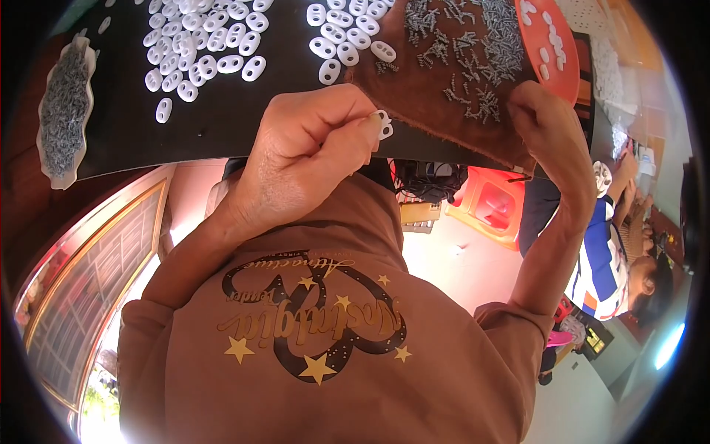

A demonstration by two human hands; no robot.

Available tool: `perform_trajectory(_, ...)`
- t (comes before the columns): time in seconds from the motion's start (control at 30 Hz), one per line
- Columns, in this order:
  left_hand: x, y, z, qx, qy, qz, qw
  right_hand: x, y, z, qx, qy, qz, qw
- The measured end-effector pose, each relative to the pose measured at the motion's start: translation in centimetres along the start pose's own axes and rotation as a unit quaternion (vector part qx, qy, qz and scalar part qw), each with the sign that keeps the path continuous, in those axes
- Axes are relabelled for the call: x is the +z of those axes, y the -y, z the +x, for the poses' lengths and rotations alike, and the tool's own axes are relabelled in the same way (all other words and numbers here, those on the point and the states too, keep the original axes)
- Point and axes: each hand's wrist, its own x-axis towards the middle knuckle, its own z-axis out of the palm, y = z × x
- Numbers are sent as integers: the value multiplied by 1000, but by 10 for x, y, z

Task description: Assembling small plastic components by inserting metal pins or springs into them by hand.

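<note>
Head view, looking down at the table edge. My left hand (307,159) is closed, thumb and forefinger pinched on a small white two-holed oval piece (384,126), held just at the near edge of the brown cloth (436,111). My right hand (551,137) grips that cloth's near right corner, fingers curled over its frayed hem; I cannot tell whether it holds anything else. Small grey metal springs (481,44) lie scattered across the cloth. On the black tabletop (222,126) beyond my left hand, loose white oval pieces (200,44) lie in heaps, with bare black surface between them and the table's near edge. A white tray of springs (65,111) sits at the far left edge, well apart.
</note>
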Motion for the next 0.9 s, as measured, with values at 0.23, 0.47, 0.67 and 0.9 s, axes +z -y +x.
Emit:
perform_trajectory(0.23, 0, 1, 0, 6, 1, 8, 1000, 2, 4, 1, 12, 49, 39, 998)
perform_trajectory(0.47, 0, 3, -1, 15, 12, 2, 1000, -4, 7, 3, 74, 34, 46, 996)
perform_trajectory(0.67, -1, 4, 0, 16, 6, 5, 1000, 4, 5, 3, -22, -26, -33, 999)
perform_trajectory(0.9, -1, 0, -2, 11, -5, -23, 1000, 3, 2, 0, -18, -61, -17, 998)
